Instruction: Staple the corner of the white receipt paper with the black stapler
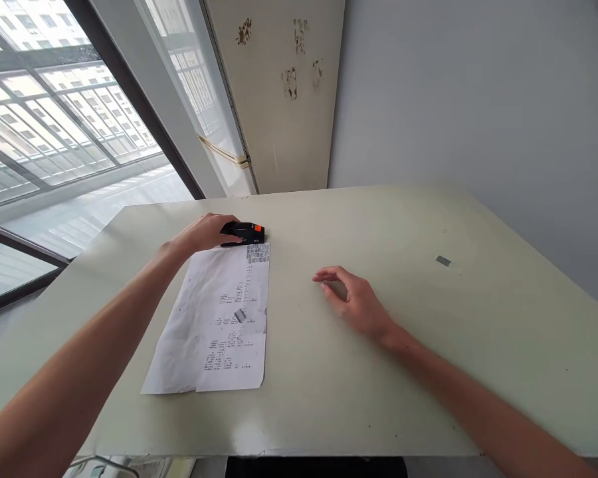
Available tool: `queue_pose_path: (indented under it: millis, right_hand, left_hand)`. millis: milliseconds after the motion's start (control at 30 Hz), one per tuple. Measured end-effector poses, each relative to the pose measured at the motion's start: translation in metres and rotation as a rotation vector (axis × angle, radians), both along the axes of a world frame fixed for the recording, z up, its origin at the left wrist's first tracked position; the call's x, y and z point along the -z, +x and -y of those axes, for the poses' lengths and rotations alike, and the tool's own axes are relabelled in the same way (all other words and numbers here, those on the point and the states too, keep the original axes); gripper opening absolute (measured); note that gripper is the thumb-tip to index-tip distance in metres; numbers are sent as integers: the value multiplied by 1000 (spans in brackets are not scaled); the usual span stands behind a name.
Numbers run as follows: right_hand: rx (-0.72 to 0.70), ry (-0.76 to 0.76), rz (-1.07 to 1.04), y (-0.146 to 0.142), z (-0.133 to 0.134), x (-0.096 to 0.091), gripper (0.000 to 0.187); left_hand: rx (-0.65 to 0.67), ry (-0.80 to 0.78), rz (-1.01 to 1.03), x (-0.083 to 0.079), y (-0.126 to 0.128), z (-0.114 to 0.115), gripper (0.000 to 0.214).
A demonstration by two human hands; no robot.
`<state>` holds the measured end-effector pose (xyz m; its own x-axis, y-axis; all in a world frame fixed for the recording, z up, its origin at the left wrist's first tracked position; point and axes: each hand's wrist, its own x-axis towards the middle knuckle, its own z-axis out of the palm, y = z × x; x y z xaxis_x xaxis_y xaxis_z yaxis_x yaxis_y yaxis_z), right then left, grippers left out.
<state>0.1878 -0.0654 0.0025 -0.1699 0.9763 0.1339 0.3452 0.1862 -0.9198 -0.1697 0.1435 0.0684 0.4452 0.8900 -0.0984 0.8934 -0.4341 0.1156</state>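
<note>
The left hand (206,232) hides the left end of the black stapler (252,232). Print (229,345) on the paper sheet (212,309) is too small to read. The near view edge cuts off the left forearm (114,325), right forearm (453,385) and an unidentifiable black object (316,468).

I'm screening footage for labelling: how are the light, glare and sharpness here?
Head view, left: the window lets in bright daylight, buildings washed out. Head view, bottom: pale glare on the table. Head view, centre: left hand and right hand look fairly sharp; the paper bears illegible print.
</note>
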Motion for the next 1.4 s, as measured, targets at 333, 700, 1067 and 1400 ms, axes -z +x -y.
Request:
queue_pose_path:
  millis: [333,700,1067,1400]
  right_hand:
    - [0,7,-29,1,0,-1,22]
    - [330,-18,-319,20,-23,7,29]
    - [332,-36,-334,36,-33,4,31]
    - [216,-21,-209,31,-26,8,20]
  left_hand:
    - [-10,100,117,-9,13,18,56]
    - [160,102,268,-13,116,117,42]
    - [223,38,534,39,181,187,20]
    - [156,21,571,42,131,192,42]
